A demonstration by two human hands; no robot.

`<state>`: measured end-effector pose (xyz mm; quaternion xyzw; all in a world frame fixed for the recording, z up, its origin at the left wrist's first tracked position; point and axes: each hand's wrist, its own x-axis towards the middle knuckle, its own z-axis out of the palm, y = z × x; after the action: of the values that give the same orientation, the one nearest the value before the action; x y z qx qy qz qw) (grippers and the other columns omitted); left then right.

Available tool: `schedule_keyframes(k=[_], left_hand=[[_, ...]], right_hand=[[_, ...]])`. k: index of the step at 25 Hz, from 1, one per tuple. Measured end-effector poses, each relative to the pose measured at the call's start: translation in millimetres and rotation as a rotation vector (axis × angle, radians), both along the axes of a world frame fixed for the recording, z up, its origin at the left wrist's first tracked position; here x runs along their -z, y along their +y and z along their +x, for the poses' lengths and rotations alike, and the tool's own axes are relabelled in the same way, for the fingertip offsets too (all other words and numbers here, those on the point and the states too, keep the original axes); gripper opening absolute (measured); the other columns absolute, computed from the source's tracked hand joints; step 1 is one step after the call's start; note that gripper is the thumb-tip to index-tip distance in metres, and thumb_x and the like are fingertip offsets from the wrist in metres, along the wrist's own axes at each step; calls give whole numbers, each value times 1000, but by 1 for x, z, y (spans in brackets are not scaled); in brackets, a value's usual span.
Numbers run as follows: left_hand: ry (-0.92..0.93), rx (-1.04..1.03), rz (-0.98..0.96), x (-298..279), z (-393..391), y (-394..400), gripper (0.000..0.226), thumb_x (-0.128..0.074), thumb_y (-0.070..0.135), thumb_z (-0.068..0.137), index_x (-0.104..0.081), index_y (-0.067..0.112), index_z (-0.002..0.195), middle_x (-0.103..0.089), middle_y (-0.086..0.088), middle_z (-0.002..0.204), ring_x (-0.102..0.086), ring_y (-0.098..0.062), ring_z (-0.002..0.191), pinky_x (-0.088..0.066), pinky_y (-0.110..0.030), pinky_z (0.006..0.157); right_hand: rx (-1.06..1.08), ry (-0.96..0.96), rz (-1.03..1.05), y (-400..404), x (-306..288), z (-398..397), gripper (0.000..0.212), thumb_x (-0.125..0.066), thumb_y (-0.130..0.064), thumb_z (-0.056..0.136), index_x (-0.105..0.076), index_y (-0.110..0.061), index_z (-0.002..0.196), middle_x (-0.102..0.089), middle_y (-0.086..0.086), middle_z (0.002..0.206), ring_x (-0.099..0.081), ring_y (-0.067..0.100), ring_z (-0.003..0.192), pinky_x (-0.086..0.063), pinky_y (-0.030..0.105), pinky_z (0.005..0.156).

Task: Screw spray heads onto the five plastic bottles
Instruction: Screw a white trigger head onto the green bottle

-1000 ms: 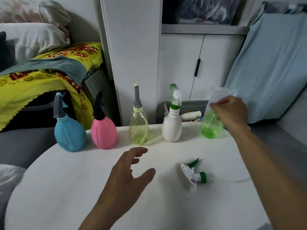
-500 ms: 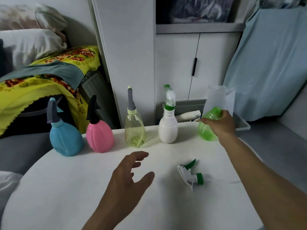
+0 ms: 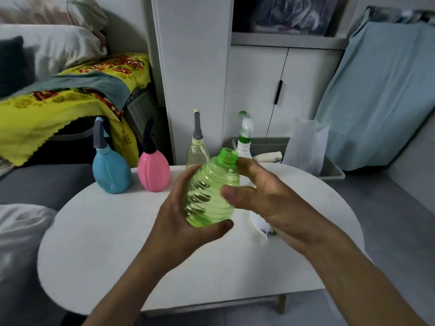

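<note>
A ribbed green bottle with an open neck is held tilted above the white table, between both hands. My left hand cups its left side and base. My right hand grips its right side near the neck. The white and green spray head lies on the table, mostly hidden under my right hand. At the table's far edge stand a blue bottle, a pink bottle, a clear yellow bottle and a white bottle, each with a spray head on.
A white cabinet stands behind the table. A grey bin with a white bag sits to the back right. A bed with a yellow blanket is at the left, and a grey sofa surrounds the table.
My right hand lifted the green bottle from the back right of the table and brought it to the middle. My left hand rose from the table and took hold of it.
</note>
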<state>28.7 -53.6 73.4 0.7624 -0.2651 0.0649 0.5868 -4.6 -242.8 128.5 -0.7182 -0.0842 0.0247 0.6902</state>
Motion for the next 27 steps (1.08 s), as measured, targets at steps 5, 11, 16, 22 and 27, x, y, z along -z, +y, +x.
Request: schedule_keyframes(k=[5,11,16,22,27], left_hand=[[66,-120,113,7,6,25,90,-88,47,52,-44,49,130,-63,30,115,-63,4,103,-49,-10,73],[31,-118,248,12,6,22,95,-85,59,49,-38,55,132,-58,37,115,-61,9,102,-46,-7,72],[25,-113,274,12,5,14,101,-82,61,49,-34,52,138,-56,33,122,-56,6,108,-47,-17,81],[-31,-94,389,20,3,9,104,-80,59,51,-32,48,143,-44,37,128,-46,15,113,-39,-11,85],[-45,-78,402,22,3,10,103,-81,57,52,-31,48,142,-47,34,129,-49,12,113,-39,-7,85]], right_hand=[[146,197,-1362,-61,60,21,43,-60,-29,88,-50,-28,130,-52,-2,136,-53,22,119,-42,35,92],[237,186,-1642,-76,106,32,35,-55,-42,89,-62,-31,122,-67,-3,120,-57,21,109,-36,34,80],[661,5,-334,-94,43,29,11,-75,-27,83,-75,-28,95,-77,-9,94,-67,19,90,-46,30,70],[528,-103,560,-105,-1,12,37,-58,-39,86,-63,-26,120,-73,1,119,-69,16,108,-51,36,83],[550,-105,485,-92,1,12,39,-59,-35,86,-61,-19,121,-74,5,114,-68,19,105,-50,39,80]])
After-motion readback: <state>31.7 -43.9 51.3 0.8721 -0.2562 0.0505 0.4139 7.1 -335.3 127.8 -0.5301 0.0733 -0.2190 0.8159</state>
